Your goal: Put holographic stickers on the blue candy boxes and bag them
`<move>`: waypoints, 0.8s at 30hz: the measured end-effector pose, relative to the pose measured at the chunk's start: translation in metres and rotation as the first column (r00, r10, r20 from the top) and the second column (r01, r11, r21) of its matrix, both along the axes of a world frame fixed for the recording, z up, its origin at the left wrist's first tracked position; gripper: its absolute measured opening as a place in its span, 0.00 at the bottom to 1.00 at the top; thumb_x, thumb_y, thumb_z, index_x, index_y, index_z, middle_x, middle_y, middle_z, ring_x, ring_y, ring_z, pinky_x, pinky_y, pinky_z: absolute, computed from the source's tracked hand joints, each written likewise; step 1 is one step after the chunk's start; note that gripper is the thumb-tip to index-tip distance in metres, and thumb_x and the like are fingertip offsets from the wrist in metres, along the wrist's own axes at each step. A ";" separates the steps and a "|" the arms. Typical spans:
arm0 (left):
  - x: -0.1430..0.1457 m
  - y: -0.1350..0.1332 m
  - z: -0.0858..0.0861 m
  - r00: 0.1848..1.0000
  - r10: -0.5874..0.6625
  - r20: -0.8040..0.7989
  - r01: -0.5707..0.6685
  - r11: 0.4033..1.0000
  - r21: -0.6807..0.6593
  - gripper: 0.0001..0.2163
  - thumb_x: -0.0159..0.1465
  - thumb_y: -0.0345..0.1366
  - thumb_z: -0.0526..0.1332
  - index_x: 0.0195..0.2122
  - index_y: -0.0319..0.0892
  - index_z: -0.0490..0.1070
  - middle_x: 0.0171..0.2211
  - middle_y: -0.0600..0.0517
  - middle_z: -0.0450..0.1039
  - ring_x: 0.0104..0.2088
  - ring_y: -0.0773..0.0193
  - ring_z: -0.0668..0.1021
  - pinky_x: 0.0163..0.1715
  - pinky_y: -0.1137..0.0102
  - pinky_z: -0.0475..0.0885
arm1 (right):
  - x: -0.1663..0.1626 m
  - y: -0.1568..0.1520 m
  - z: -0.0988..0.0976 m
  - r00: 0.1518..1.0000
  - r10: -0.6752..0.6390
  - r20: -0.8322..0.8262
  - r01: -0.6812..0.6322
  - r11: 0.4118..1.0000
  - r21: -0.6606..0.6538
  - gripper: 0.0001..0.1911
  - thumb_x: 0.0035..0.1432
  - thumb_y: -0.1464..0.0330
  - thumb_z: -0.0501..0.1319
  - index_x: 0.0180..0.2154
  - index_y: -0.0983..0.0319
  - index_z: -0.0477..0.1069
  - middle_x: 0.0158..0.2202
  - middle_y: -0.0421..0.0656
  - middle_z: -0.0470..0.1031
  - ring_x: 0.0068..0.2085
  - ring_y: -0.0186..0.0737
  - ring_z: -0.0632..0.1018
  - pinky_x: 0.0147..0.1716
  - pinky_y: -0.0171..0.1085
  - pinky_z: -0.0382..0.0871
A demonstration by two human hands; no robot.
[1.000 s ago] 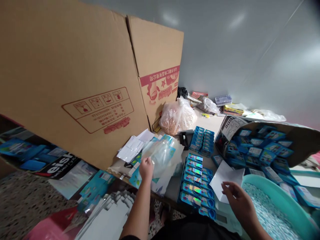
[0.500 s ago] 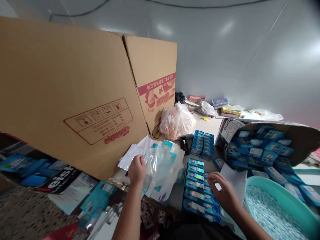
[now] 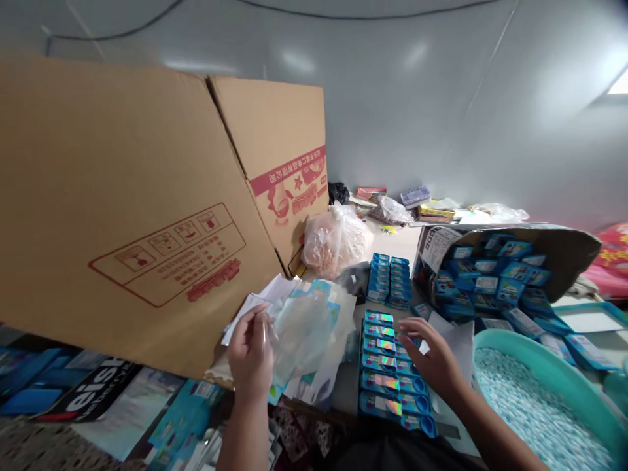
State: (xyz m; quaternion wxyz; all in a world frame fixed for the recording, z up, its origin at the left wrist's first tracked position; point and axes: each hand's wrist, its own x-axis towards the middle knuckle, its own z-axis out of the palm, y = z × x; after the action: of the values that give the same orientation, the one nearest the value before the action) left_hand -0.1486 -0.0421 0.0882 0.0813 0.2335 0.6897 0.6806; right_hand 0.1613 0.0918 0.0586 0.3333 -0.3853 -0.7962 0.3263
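My left hand [image 3: 251,353] is closed in a pinch on the edge of a clear plastic bag [image 3: 301,327]. The bag spreads to the right over loose white and blue printed sheets [image 3: 338,356]. Over the right side of two rows of small blue boxes [image 3: 380,362], my right hand [image 3: 430,353] hovers with its fingers apart and nothing in them. Shiny labels face up on the left row. Farther back stand two more short rows of blue boxes [image 3: 389,280].
A large cardboard carton [image 3: 157,163] rises at the left. Beyond the sheets sits a tied plastic bag [image 3: 336,242]. On the right, a tipped carton [image 3: 574,261] spills blue boxes, and a turquoise basin [image 3: 544,356] holds small pale blue pieces.
The view has turned slightly to the right. My left hand has come nearer, its fingers pinching the plastic, which now lies flatter. My right hand stays by the box rows, fingers straighter.
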 end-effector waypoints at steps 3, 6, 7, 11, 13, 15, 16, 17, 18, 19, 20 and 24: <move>0.022 0.002 0.003 0.943 -0.222 0.248 0.215 0.975 0.053 0.21 0.57 0.53 0.65 0.44 0.42 0.73 0.24 0.57 0.66 0.18 0.73 0.64 0.17 0.77 0.62 | -0.009 0.004 0.021 0.992 0.002 -0.128 -0.015 0.995 -0.102 0.28 0.60 0.57 0.62 0.60 0.56 0.61 0.57 0.51 0.69 0.56 0.49 0.72 0.51 0.47 0.72; 0.043 0.005 0.001 0.872 -0.285 0.399 0.279 0.957 0.074 0.24 0.52 0.54 0.68 0.43 0.41 0.74 0.25 0.56 0.67 0.18 0.75 0.63 0.16 0.78 0.60 | -0.020 0.003 0.043 0.956 0.125 -0.265 -0.191 0.952 -0.239 0.36 0.55 0.56 0.67 0.62 0.54 0.58 0.63 0.51 0.62 0.61 0.52 0.68 0.57 0.50 0.67; 0.049 0.006 0.001 0.866 -0.270 0.421 0.269 0.961 0.062 0.26 0.51 0.54 0.69 0.43 0.41 0.75 0.25 0.56 0.67 0.18 0.75 0.64 0.16 0.78 0.59 | -0.023 0.002 0.048 0.932 0.141 -0.333 -0.243 0.926 -0.289 0.35 0.55 0.56 0.67 0.61 0.54 0.59 0.62 0.51 0.64 0.60 0.52 0.69 0.57 0.50 0.67; 0.068 0.003 0.002 0.895 -0.191 0.403 0.217 0.976 -0.018 0.28 0.50 0.56 0.68 0.45 0.40 0.74 0.26 0.55 0.69 0.18 0.74 0.64 0.15 0.77 0.58 | -0.020 0.001 0.060 0.797 0.037 -0.603 -0.383 0.802 -0.458 0.24 0.59 0.54 0.63 0.55 0.56 0.67 0.52 0.50 0.74 0.52 0.51 0.76 0.53 0.51 0.69; 0.079 -0.001 0.002 0.909 -0.177 0.378 0.221 0.972 -0.076 0.29 0.50 0.56 0.68 0.45 0.39 0.75 0.27 0.53 0.71 0.18 0.72 0.66 0.16 0.76 0.60 | -0.006 0.004 0.061 0.715 -0.010 -0.699 -0.479 0.721 -0.500 0.25 0.61 0.51 0.59 0.55 0.56 0.67 0.50 0.50 0.76 0.50 0.52 0.77 0.49 0.51 0.71; 0.094 -0.004 0.003 0.907 -0.195 0.372 0.252 0.961 -0.110 0.29 0.50 0.56 0.68 0.45 0.39 0.75 0.27 0.52 0.72 0.19 0.71 0.67 0.16 0.76 0.61 | 0.014 0.010 0.062 0.672 -0.008 -0.741 -0.558 0.652 -0.513 0.28 0.61 0.48 0.57 0.58 0.54 0.65 0.51 0.49 0.75 0.49 0.53 0.78 0.45 0.51 0.72; 0.104 -0.006 0.004 0.900 -0.211 0.381 0.272 0.956 -0.113 0.28 0.50 0.55 0.68 0.45 0.39 0.75 0.27 0.53 0.72 0.18 0.71 0.67 0.16 0.76 0.60 | 0.025 0.013 0.063 0.679 0.016 -0.734 -0.572 0.638 -0.516 0.28 0.60 0.48 0.58 0.58 0.54 0.66 0.52 0.49 0.74 0.49 0.53 0.78 0.44 0.51 0.73; 0.114 -0.006 0.005 0.889 -0.224 0.399 0.290 0.951 -0.112 0.28 0.50 0.55 0.68 0.45 0.39 0.75 0.26 0.53 0.71 0.18 0.72 0.66 0.15 0.76 0.60 | 0.037 0.016 0.063 0.704 0.058 -0.708 -0.566 0.648 -0.510 0.27 0.59 0.49 0.59 0.56 0.54 0.67 0.53 0.49 0.74 0.49 0.53 0.78 0.44 0.50 0.73; 0.126 -0.006 0.007 0.878 -0.233 0.419 0.303 0.946 -0.110 0.27 0.50 0.54 0.68 0.45 0.39 0.74 0.26 0.54 0.70 0.17 0.73 0.65 0.15 0.77 0.59 | 0.048 0.019 0.063 0.743 0.108 -0.661 -0.539 0.681 -0.495 0.25 0.59 0.50 0.61 0.54 0.54 0.70 0.54 0.49 0.73 0.50 0.53 0.77 0.46 0.49 0.73; 0.139 -0.005 0.010 0.866 -0.238 0.440 0.315 0.943 -0.109 0.27 0.49 0.54 0.68 0.44 0.40 0.74 0.25 0.55 0.69 0.16 0.74 0.64 0.14 0.77 0.58 | 0.060 0.022 0.063 0.788 0.150 -0.598 -0.493 0.735 -0.466 0.22 0.58 0.52 0.63 0.50 0.55 0.73 0.54 0.50 0.73 0.52 0.52 0.76 0.47 0.48 0.72; 0.151 -0.003 0.014 0.855 -0.239 0.461 0.322 0.941 -0.109 0.27 0.49 0.53 0.68 0.44 0.40 0.73 0.25 0.56 0.68 0.16 0.75 0.63 0.14 0.78 0.58 | 0.070 0.025 0.063 0.831 0.171 -0.529 -0.430 0.801 -0.417 0.18 0.58 0.54 0.64 0.46 0.57 0.75 0.53 0.50 0.73 0.53 0.52 0.74 0.48 0.47 0.72; 0.198 0.002 0.027 0.834 -0.227 0.503 0.308 0.948 -0.082 0.27 0.48 0.52 0.68 0.46 0.43 0.70 0.25 0.59 0.66 0.16 0.76 0.62 0.13 0.80 0.56 | 0.109 0.033 0.059 0.940 0.079 -0.333 -0.099 0.994 -0.044 0.11 0.58 0.59 0.65 0.39 0.59 0.78 0.48 0.51 0.72 0.50 0.48 0.75 0.43 0.42 0.74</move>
State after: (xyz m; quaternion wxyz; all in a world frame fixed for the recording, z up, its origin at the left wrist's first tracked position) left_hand 0.0490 -0.0396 0.1152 0.3654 0.1416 0.6593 0.6417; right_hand 0.2705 0.1248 0.1176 0.4355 -0.2985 -0.7355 0.4247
